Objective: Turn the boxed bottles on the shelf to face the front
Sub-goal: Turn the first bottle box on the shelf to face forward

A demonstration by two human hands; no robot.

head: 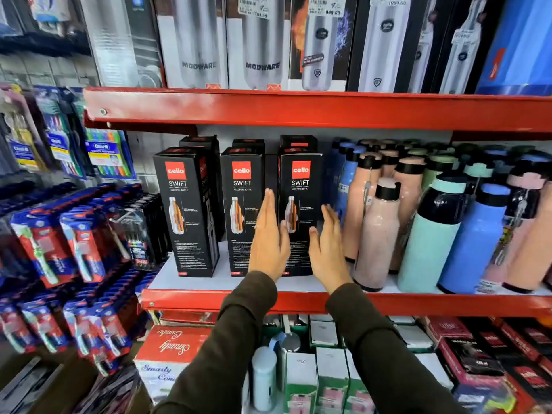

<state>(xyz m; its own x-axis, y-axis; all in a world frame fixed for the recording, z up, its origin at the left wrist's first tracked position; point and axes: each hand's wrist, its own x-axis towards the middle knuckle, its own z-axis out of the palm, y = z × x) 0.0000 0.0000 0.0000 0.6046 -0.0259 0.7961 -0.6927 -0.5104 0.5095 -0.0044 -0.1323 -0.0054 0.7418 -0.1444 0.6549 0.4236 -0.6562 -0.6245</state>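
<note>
Hands flat, empty: left hand (268,234), right hand (327,249) | flank right box (300,204) | pink bottles (378,231) crowd right.

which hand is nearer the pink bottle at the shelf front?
Right. The right hand is open just left of the pink bottle, by the rightmost Cello box. The left hand is farther left, on the other side of that box.

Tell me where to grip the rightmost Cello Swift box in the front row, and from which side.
Grip the rightmost Cello Swift box by its two narrow side walls around mid-height, coming straight in from the front. It stands tall and upright; the left hand and right hand already flank it, palms facing.
</note>
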